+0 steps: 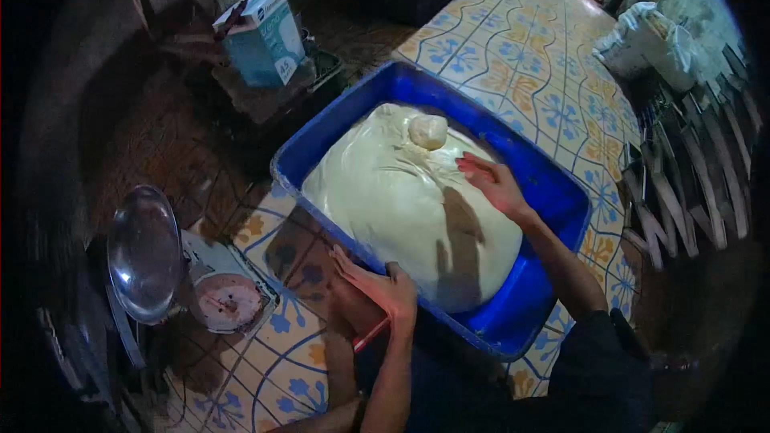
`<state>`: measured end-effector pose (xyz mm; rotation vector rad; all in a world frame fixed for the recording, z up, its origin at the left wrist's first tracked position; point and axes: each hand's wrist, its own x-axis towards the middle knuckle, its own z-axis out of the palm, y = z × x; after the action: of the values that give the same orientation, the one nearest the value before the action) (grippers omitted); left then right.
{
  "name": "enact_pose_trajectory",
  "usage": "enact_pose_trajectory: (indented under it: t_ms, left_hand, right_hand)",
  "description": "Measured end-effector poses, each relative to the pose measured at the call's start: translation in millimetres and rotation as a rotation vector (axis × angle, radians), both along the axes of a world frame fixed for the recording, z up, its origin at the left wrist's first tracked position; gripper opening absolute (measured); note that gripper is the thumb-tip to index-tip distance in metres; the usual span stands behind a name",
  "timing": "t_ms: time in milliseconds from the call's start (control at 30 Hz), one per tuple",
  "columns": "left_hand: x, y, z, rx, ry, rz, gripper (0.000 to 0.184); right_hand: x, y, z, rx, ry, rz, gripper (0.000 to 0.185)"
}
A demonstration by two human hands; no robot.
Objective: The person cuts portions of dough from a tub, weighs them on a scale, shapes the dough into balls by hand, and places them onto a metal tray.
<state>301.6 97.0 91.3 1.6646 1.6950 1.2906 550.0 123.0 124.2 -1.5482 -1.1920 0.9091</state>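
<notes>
A large pale mass of dough fills much of a blue tub on the tiled floor. On top of it, near the far side, sits a small separate lump. My right hand is over the dough, just right of the lump, with its fingers extended and nothing visible in it. Outside the tub's near left edge, my left hand has its fingers stretched and thumb apart, holding nothing visible. Whether either hand touches the dough or tub is unclear.
A scale with a metal bowl stands at the left. Behind the tub is a teal and white box on a dark stand. White sacks and a stack of slats are at the right, beside the patterned floor.
</notes>
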Motion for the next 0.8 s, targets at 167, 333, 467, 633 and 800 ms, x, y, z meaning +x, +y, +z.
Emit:
enact_pose_trajectory:
  t_ms: [167, 333, 467, 633, 800]
  left_hand:
    - [3, 2, -21, -0.199, -0.506, -0.010, 0.078]
    - [1, 3, -15, -0.217, -0.432, -0.055, 0.074]
    - [3, 4, -16, -0.160, -0.430, -0.015, 0.073]
    - [6, 3, -5, -0.225, -0.432, 0.001, 0.076]
    - [7, 2, -1, -0.308, -0.465, 0.023, 0.075]
  right_hand:
    - [-115, 81, -22, -0.029, 0.320, 0.424, 0.062]
    - [-215, 162, -59, -0.162, -0.026, 0.374, 0.058]
    - [-231, 161, -77, -0.039, 0.238, 0.458, 0.055]
    - [-208, 177, -86, -0.053, 0.410, 0.337, 0.058]
    - [-229, 143, -74, -0.027, 0.288, 0.438, 0.064]
